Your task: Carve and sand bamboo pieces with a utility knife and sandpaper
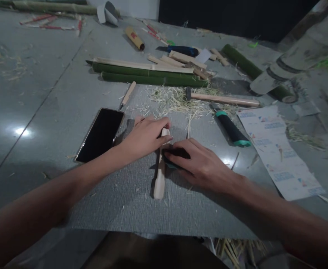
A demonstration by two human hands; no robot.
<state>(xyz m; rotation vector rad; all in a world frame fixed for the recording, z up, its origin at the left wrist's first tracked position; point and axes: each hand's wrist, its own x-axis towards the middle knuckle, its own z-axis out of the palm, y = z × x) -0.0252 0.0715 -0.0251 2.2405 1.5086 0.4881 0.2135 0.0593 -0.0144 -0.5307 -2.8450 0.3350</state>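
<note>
Gripping wood strip (160, 175) L-hand (145, 136), dark block (178, 153) R-hand (201, 166)

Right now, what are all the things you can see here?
grey mat: one, grey, nearest the camera
wooden stick: one, pale, lying on the mat
dark block: one, black with teal, against the stick
phone: one, black, left of the stick
hammer: one, pale handle, beyond the stick
shavings: one heap, pale, beside the hammer head
black-handled tool: one, black with teal ends, below the hammer
printed paper: one, white, far right
split bamboo: two lengths, green, behind the shavings
left hand: one, bare, gripping the stick's far end
right hand: one, bare, holding the dark block
</note>
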